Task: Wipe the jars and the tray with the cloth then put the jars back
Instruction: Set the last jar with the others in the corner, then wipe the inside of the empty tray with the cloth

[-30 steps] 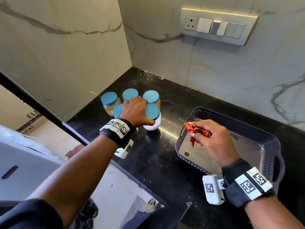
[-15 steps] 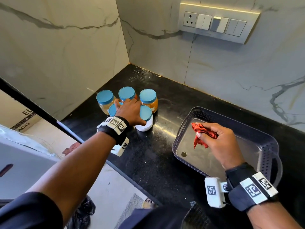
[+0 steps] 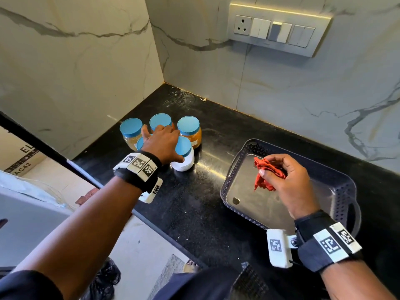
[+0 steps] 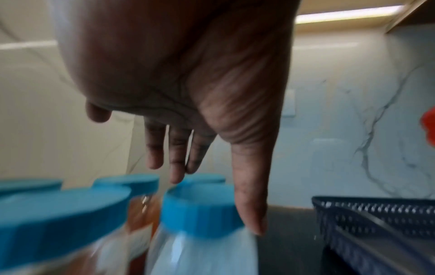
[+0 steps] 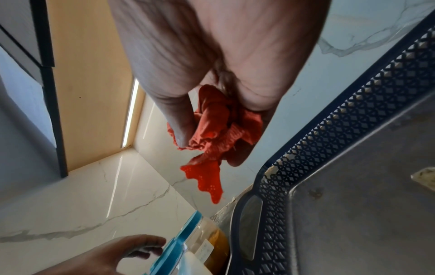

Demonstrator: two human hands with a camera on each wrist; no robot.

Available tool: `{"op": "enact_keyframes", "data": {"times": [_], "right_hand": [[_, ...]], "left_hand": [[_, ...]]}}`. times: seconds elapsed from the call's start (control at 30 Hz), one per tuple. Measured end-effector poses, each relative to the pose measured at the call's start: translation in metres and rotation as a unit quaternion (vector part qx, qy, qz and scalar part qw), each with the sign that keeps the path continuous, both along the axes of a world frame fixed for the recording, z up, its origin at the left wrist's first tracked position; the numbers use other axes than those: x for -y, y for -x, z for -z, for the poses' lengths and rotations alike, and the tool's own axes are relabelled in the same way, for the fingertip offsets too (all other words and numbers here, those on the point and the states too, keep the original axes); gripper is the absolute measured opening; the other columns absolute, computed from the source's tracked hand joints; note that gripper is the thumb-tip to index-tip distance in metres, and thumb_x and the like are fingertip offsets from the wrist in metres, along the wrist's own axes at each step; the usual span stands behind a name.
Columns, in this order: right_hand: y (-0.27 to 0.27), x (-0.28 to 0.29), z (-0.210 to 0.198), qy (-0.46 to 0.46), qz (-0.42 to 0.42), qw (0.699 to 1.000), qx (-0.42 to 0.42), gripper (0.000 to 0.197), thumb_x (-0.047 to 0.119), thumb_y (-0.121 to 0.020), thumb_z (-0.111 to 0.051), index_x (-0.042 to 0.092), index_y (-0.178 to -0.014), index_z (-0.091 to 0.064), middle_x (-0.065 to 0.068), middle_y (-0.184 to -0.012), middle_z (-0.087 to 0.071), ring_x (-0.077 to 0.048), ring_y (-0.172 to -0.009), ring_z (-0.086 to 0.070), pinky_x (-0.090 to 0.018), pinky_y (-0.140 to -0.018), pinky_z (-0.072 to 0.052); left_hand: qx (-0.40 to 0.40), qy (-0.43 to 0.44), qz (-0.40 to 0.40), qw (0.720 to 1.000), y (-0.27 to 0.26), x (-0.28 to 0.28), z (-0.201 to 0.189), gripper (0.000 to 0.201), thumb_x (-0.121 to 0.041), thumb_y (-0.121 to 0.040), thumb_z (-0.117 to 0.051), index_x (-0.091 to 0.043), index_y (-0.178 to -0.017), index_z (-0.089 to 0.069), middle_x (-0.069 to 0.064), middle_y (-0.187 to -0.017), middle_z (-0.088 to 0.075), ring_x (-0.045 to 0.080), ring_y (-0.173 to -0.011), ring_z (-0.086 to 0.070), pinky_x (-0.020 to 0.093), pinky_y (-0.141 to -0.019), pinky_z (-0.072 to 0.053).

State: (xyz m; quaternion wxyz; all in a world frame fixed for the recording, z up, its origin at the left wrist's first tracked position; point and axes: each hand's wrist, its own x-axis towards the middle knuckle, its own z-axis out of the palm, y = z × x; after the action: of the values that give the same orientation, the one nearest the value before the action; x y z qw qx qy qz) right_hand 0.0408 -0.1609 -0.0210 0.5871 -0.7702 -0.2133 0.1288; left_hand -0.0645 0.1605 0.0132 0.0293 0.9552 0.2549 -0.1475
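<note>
Several blue-lidded jars (image 3: 190, 131) stand clustered on the black counter, left of the tray. My left hand (image 3: 161, 141) hovers over them with straight, spread fingers (image 4: 176, 163). Its thumb touches the lid edge of the white jar (image 4: 202, 247) at the front right of the cluster. My right hand (image 3: 287, 180) grips a crumpled red cloth (image 3: 266, 172) and holds it above the left part of the dark perforated tray (image 3: 337, 180). The cloth (image 5: 212, 134) hangs clear of the tray's grey floor. No jar stands in the tray (image 5: 329, 148).
Marble walls meet in a corner behind the jars. A switch panel (image 3: 279, 29) is on the back wall. The counter's front edge (image 3: 151, 217) drops to the floor on the left. A small pale mark (image 3: 236, 200) lies on the tray floor.
My right hand has carried the cloth from the tray's left rim to a spot further in over its floor. My left hand stays over the jars, fingers stretched a little more.
</note>
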Motion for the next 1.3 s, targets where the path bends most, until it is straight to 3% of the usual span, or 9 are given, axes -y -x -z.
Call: {"op": "enact_keyframes", "data": {"times": [0.13,0.23,0.47,0.67,0.8,0.93,1.1,1.2,1.3], "right_hand": [[-0.013,0.017,0.001,-0.048,0.076,0.995,-0.037,0.02,0.009,-0.087,-0.076,0.025,-0.097,-0.075,-0.002,-0.089,-0.077,-0.022,-0.083,-0.076,-0.028,-0.065,-0.059],[-0.024,0.037,0.002,-0.082,0.136,0.984,-0.076,0.022,0.004,-0.09,-0.071,0.024,-0.097,-0.078,-0.001,-0.09,-0.078,-0.022,-0.086,-0.075,-0.03,-0.071,-0.058],[-0.039,0.098,-0.004,-0.167,0.194,0.956,-0.143,0.052,-0.023,-0.085,-0.055,0.017,-0.115,-0.07,-0.007,-0.12,-0.073,-0.019,-0.117,-0.068,-0.031,-0.1,-0.055],[-0.052,0.14,0.002,-0.085,0.254,0.957,-0.108,0.04,-0.008,-0.088,-0.067,0.027,-0.106,-0.076,-0.004,-0.108,-0.077,-0.026,-0.106,-0.072,-0.048,-0.095,-0.057],[-0.059,0.139,0.007,-0.013,0.255,0.964,-0.068,0.036,0.001,-0.082,-0.075,0.026,-0.108,-0.078,-0.004,-0.104,-0.078,-0.033,-0.099,-0.074,-0.053,-0.092,-0.058],[-0.064,0.115,0.005,0.018,0.228,0.971,-0.071,0.048,-0.011,-0.078,-0.073,0.03,-0.103,-0.076,0.0,-0.102,-0.078,-0.019,-0.097,-0.074,-0.047,-0.094,-0.058],[-0.067,0.057,0.008,0.084,0.133,0.983,-0.097,0.052,-0.016,-0.074,-0.067,0.014,-0.117,-0.074,-0.003,-0.106,-0.077,-0.016,-0.099,-0.073,-0.035,-0.089,-0.059],[-0.072,0.039,0.029,0.075,0.137,0.971,-0.18,0.056,-0.026,-0.071,-0.055,0.002,-0.118,-0.07,-0.013,-0.113,-0.074,-0.021,-0.097,-0.074,-0.047,-0.086,-0.062],[-0.075,0.051,0.048,0.224,0.108,0.958,-0.142,0.056,-0.017,-0.069,-0.063,0.012,-0.115,-0.076,-0.003,-0.105,-0.078,-0.016,-0.096,-0.073,-0.047,-0.09,-0.06]], "left_hand": [[0.138,0.066,0.039,0.987,-0.013,0.029,-0.023,0.06,-0.05,-0.099,-0.064,-0.022,-0.15,-0.049,0.006,-0.15,-0.055,0.027,-0.136,-0.051,0.051,-0.113,-0.043],[0.181,0.168,0.042,0.968,-0.033,0.059,-0.024,0.045,-0.035,-0.104,-0.06,-0.016,-0.145,-0.056,0.006,-0.137,-0.065,0.022,-0.126,-0.06,0.038,-0.107,-0.047],[0.085,0.173,0.071,0.979,-0.077,0.094,0.016,0.04,-0.037,-0.106,-0.055,-0.016,-0.141,-0.058,0.009,-0.134,-0.068,0.028,-0.122,-0.064,0.043,-0.104,-0.052],[0.016,0.152,0.089,0.984,-0.107,0.108,0.037,0.039,-0.046,-0.106,-0.049,-0.012,-0.119,-0.064,0.015,-0.116,-0.073,0.032,-0.097,-0.071,0.044,-0.088,-0.058],[-0.034,0.136,0.13,0.982,-0.111,0.107,0.045,0.019,-0.032,-0.105,-0.055,-0.015,-0.105,-0.064,0.008,-0.097,-0.078,0.023,-0.08,-0.075,0.038,-0.08,-0.059],[-0.063,0.142,0.136,0.978,-0.107,0.104,0.056,0.014,-0.024,-0.102,-0.06,-0.012,-0.105,-0.066,0.011,-0.095,-0.078,0.028,-0.085,-0.075,0.039,-0.083,-0.058],[-0.052,0.172,0.127,0.976,-0.112,0.099,0.064,0.033,-0.042,-0.106,-0.051,-0.013,-0.102,-0.066,0.008,-0.084,-0.077,0.028,-0.081,-0.075,0.041,-0.085,-0.058],[-0.035,0.204,0.133,0.969,-0.117,0.099,0.063,0.021,-0.033,-0.105,-0.05,-0.017,-0.109,-0.063,0.008,-0.091,-0.078,0.025,-0.073,-0.074,0.042,-0.086,-0.059],[-0.034,0.221,0.144,0.964,-0.12,0.099,0.062,0.017,-0.033,-0.104,-0.056,-0.024,-0.118,-0.059,0.005,-0.106,-0.076,0.023,-0.07,-0.074,0.036,-0.074,-0.058]]}}
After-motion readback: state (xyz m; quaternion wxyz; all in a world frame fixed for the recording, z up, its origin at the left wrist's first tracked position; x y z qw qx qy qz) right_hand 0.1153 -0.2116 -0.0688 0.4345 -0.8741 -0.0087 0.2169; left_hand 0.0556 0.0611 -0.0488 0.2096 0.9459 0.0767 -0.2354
